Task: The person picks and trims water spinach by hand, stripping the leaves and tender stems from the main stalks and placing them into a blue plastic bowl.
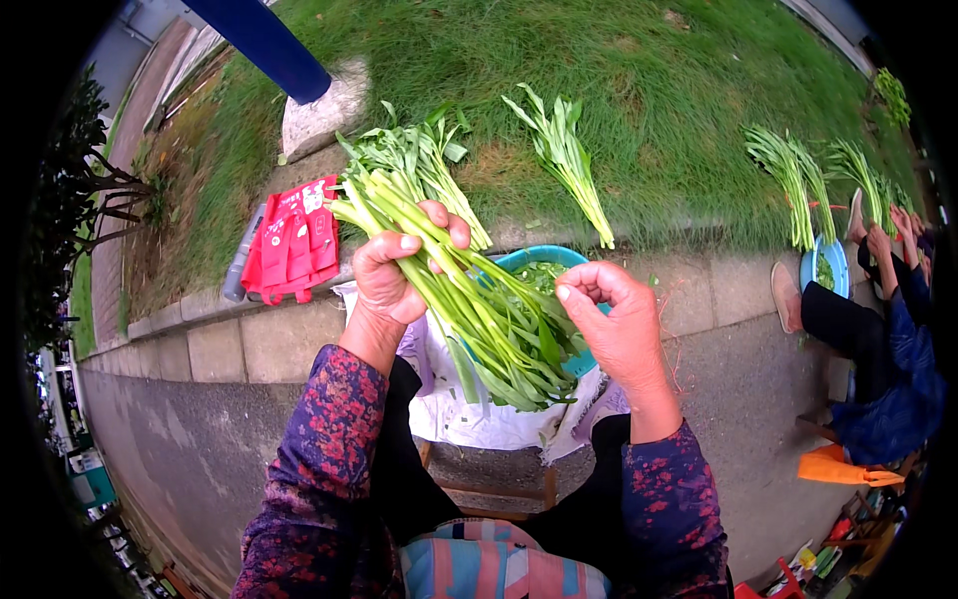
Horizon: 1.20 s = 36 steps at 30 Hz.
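Note:
My left hand (389, 275) is closed around a bunch of water spinach (474, 304). Its pale cut stems point up and left, and its dark leaves hang toward my right hand. Thumb and fingertips of my right hand (621, 324) are pinched together beside the leaves; whether something small sits between them I cannot make out. Under the bunch stands a blue basin (544, 254) with leafy bits in it, partly hidden by the greens. A white sheet (454, 423) lies across my lap below the basin.
More bunches of greens (567, 160) lie on the grass edge beyond the kerb (215, 349). A red bag (297, 240) rests at the left, near a blue post (264, 45). On the right, another person (888, 369) sits by a second blue basin (836, 265).

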Motion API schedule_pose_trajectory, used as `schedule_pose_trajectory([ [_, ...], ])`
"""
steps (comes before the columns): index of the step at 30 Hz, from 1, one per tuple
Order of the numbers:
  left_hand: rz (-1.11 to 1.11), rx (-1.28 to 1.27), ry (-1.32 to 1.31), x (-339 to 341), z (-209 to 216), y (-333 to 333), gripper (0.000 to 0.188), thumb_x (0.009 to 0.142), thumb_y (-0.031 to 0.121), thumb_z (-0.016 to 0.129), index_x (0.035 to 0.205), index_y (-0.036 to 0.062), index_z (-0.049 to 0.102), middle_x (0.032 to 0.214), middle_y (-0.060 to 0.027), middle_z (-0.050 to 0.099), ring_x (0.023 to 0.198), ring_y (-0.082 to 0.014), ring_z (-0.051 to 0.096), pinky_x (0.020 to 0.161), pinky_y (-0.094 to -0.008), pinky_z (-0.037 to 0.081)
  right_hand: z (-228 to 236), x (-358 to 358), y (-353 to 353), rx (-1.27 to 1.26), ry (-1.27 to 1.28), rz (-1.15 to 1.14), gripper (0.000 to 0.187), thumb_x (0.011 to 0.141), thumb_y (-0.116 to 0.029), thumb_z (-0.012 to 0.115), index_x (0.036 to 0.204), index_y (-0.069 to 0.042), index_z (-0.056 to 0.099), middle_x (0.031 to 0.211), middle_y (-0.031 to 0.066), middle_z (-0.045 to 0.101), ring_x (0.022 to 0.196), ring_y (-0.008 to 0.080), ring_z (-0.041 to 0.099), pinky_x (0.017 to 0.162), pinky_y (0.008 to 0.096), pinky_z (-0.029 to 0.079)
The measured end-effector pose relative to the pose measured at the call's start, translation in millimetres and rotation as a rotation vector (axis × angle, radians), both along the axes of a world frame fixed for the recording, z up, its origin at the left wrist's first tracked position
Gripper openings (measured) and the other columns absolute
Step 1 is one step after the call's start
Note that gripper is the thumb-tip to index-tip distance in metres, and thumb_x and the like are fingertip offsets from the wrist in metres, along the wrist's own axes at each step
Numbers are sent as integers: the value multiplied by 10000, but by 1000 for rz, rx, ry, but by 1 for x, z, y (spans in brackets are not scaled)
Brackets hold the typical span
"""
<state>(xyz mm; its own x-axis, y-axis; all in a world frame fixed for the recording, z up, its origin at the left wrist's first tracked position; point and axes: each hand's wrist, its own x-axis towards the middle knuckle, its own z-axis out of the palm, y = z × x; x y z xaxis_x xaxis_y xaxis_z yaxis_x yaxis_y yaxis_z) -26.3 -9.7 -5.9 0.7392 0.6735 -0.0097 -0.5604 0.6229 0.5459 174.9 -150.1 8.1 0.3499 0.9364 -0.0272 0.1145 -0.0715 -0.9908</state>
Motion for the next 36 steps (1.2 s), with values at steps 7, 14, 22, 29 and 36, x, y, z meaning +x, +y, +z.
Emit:
schedule_pose_trajectory([
  [7, -6, -15, 56, 12, 4, -7, 308, 720, 116, 592, 998, -14, 575, 1001, -218, 603, 660, -159, 561, 732, -319, 506, 11, -24, 3, 118, -137, 130, 56, 785, -41, 668, 835, -18, 671, 686, 39, 571, 558, 108, 549, 512, 240, 427],
  [14, -52, -6, 39, 20, -4, -12, 342, 712, 95, 555, 1039, -3, 566, 1020, -194, 615, 751, -164, 566, 748, -262, 472, 5, -28, 6, 43, -248, 83, 80, 815, -71, 652, 843, 1, 671, 664, 93, 576, 567, 172, 572, 525, 289, 439],
  [22, -63, 72, 196, 30, -1, -22, 312, 734, 131, 628, 1015, 20, 554, 1004, -149, 562, 705, -116, 540, 737, -253, 485, -3, -29, 6, -13, -42, 15, 117, 851, -85, 628, 829, 28, 652, 709, 55, 607, 604, 94, 545, 546, 237, 428],
  [29, -191, 228, 277, 27, 1, -22, 369, 724, 180, 724, 1039, 57, 577, 1056, -89, 585, 913, -138, 563, 758, -251, 471, 3, -23, 6, -28, -217, 3, 70, 753, -57, 637, 734, -7, 593, 667, 87, 586, 560, 183, 583, 522, 303, 460],
  [36, -158, 398, 440, 35, 9, -33, 412, 634, 132, 814, 973, 65, 589, 990, -72, 595, 993, -184, 549, 884, -318, 435, 0, -20, 6, -11, -318, -10, 87, 713, -55, 627, 678, -25, 553, 641, 93, 558, 547, 236, 567, 509, 337, 441],
])
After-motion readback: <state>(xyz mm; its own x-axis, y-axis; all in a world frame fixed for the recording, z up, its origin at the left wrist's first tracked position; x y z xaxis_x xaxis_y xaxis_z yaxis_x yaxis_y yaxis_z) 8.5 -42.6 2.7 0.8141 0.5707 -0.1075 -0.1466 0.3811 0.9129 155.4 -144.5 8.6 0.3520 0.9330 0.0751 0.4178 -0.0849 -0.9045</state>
